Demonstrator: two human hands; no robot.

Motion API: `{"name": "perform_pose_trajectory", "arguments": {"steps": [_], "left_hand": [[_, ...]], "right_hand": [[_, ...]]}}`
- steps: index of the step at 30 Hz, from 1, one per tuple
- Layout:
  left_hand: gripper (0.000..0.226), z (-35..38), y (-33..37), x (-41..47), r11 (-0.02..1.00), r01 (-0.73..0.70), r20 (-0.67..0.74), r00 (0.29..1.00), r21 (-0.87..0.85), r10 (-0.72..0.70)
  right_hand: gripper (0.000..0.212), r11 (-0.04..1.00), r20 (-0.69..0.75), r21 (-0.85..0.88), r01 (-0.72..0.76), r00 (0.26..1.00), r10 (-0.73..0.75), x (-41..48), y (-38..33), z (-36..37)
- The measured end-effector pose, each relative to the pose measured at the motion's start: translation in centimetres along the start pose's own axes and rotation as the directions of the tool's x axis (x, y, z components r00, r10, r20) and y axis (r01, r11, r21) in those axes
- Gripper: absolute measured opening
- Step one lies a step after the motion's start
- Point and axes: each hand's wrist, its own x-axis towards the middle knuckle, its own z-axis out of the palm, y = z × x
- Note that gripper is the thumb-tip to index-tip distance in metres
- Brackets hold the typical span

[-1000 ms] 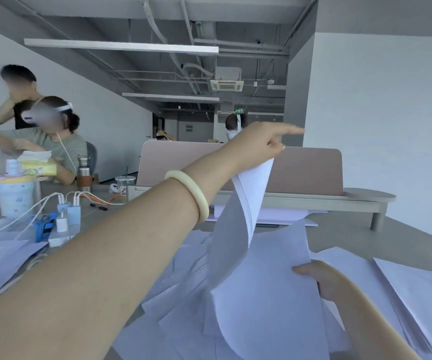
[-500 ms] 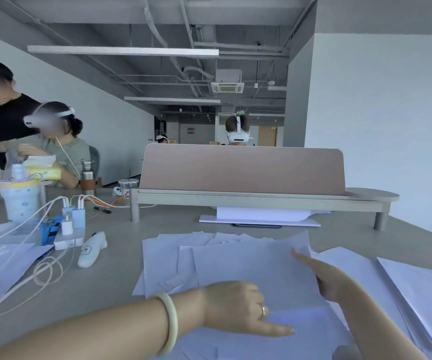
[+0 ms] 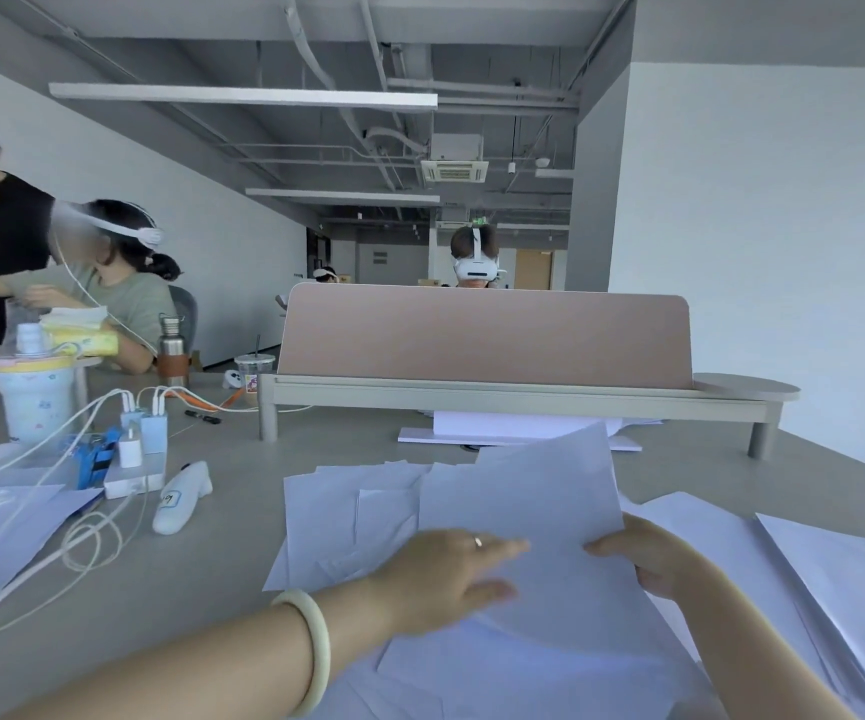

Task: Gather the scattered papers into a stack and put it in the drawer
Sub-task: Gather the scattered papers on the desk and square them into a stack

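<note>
White papers (image 3: 357,517) lie scattered and overlapping on the grey table in front of me. One sheet (image 3: 539,501) is lifted and tilted up above the pile. My right hand (image 3: 648,556) grips this sheet at its right edge. My left hand (image 3: 446,574), with a pale bangle at the wrist, lies flat with spread fingers on the papers under the lifted sheet's lower left. More sheets (image 3: 809,574) spread to the right. No drawer is in view.
A pink desk divider on a low shelf (image 3: 487,345) stands behind the papers, with a paper stack (image 3: 518,428) under it. Left are a power strip with chargers and cables (image 3: 134,459), a white handheld device (image 3: 180,498), a tumbler (image 3: 35,397). People sit at back left.
My left hand came down from high in the air, where it held up a sheet, onto the pile. My right hand has now lifted a sheet's right edge.
</note>
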Motion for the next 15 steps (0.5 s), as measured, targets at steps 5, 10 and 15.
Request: {"name": "perform_pose_trajectory", "arguments": {"steps": [5, 10, 15], "left_hand": [[0.065, -1.0, -4.0, 1.2, 0.373, 0.676, 0.304, 0.664, -0.636, -0.683], [0.106, 1.2, -5.4, 1.0, 0.015, 0.590, 0.409, 0.577, -0.807, -0.706], [0.074, 1.2, -5.0, 2.0, 0.019, 0.523, 0.375, 0.635, -0.852, -0.676]], "right_hand": [[0.062, 0.992, 0.035, 0.122, -0.004, 0.999, 0.000, -0.6, -0.1, -0.3], [0.054, 0.971, -0.035, 0.222, 0.084, 0.996, -0.078, -1.0, -0.5, 0.1], [0.043, 0.938, -0.044, 0.305, 0.164, 0.986, -0.158, -1.4, -1.3, 1.4]]}}
